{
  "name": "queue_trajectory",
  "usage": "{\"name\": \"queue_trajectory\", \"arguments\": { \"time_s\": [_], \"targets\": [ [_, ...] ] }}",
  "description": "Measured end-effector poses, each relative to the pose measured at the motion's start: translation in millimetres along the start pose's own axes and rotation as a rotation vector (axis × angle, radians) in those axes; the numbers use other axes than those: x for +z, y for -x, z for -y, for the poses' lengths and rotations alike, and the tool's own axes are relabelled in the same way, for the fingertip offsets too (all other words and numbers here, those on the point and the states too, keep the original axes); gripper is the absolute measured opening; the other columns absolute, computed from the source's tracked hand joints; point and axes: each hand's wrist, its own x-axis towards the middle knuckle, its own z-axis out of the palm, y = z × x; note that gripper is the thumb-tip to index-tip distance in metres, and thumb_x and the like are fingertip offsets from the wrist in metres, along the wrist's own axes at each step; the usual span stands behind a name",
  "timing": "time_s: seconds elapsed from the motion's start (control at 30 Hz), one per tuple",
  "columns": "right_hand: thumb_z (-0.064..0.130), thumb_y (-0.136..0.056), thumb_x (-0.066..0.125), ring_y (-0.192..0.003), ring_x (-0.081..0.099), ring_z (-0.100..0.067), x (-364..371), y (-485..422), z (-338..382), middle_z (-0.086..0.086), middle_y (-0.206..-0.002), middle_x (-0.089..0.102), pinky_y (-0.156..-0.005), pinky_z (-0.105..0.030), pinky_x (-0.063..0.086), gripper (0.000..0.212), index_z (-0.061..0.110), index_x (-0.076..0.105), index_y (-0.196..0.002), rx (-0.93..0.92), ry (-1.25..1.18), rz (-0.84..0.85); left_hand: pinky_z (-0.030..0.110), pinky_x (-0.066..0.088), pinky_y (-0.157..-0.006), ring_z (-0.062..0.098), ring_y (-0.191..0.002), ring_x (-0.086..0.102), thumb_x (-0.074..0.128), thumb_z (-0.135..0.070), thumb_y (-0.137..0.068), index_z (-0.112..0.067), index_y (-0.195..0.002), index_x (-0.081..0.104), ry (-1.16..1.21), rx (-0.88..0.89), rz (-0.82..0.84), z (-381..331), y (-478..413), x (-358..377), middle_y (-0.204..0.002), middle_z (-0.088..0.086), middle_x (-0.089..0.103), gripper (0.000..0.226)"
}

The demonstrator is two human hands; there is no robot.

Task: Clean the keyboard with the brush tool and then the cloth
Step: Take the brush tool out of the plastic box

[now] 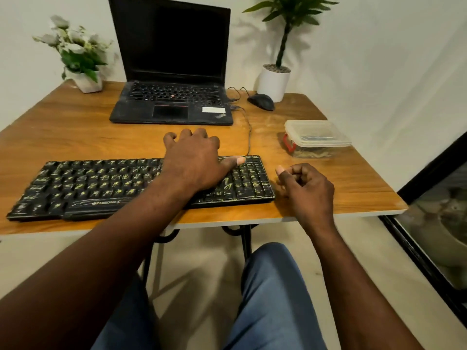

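A black keyboard (101,183) with dusty, yellow-smeared keys lies along the front of the wooden table (75,127). My left hand (194,162) rests palm down over its right half. The fingers are spread and reach past the far edge, and the thumb lies on the keys near the number pad. My right hand (305,188) sits on the table just right of the keyboard, curled into a loose fist with nothing visible in it. No brush or cloth is in view.
A black laptop (171,102) stands open behind the keyboard, and the keyboard's cable (249,132) runs up to it. A lidded plastic container (316,137) sits at the right, with a mouse (261,101) and a potted plant (274,82) behind it. A flower pot (83,79) stands at the back left.
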Motion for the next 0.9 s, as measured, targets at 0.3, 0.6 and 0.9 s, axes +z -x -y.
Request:
{"name": "queue_trajectory", "arguments": {
  "time_s": [0.3,0.6,0.9],
  "targets": [
    [0.039,-0.090,0.077,-0.087,0.069,-0.007,-44,-62,-37,0.011,-0.094,0.073,-0.078,-0.029,0.055,0.016,0.028,0.072,-0.099,0.032,0.085,0.010,0.055,0.034,-0.106,0.032,-0.134,0.046,0.052,-0.082,-0.086,-0.026,-0.143,0.052,0.170,0.151,0.054,-116,-59,-3,-0.147,0.006,0.051,0.080],
    [0.055,-0.089,0.072,-0.130,0.055,-0.021,-72,-122,-70,-0.001,-0.148,0.054,-0.109,-0.041,0.047,0.073,0.024,0.044,-0.148,0.165,0.031,-0.203,0.060,0.026,-0.117,0.038,-0.152,0.019,0.067,-0.084,-0.072,-0.024,-0.164,0.010,0.368,0.158,0.246,-156,-127,12,-0.170,0.012,0.012,0.125],
    [0.055,-0.089,0.073,-0.111,0.064,-0.011,-67,-123,-69,0.007,-0.129,0.067,-0.093,-0.032,0.055,0.057,0.028,0.055,-0.136,0.047,0.018,-0.092,0.052,0.042,-0.107,0.031,-0.134,0.041,0.063,-0.092,-0.062,-0.022,-0.159,0.028,0.380,0.163,0.179,-153,-131,29,-0.150,0.010,0.035,0.124]
  ]
}}
